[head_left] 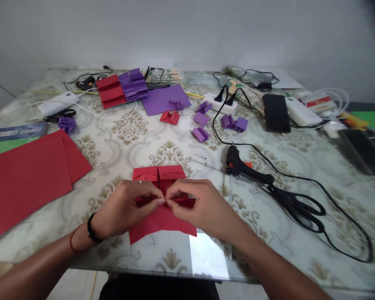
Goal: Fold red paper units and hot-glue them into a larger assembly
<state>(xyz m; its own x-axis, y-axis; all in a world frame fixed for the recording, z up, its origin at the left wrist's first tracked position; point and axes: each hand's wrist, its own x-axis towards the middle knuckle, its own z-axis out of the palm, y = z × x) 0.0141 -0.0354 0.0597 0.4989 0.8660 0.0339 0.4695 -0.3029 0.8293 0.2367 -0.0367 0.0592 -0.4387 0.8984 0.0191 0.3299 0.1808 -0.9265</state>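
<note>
Tabletop [128,152] lies beneath fingers [176,187] pinching red paper [162,221]

A pale table with a glossy beige-floral top [118,146] carries broad, flat red paper sheets [28,177] at its left edge and a folded red paper sheet [162,225] near the middle of its front edge. A black plastic glue gun [256,175] and black scissors [284,202] lie toward the right edge; nearer the back edge are a flat purple paper sheet [156,104] and a white plastic power strip [214,105].
</note>
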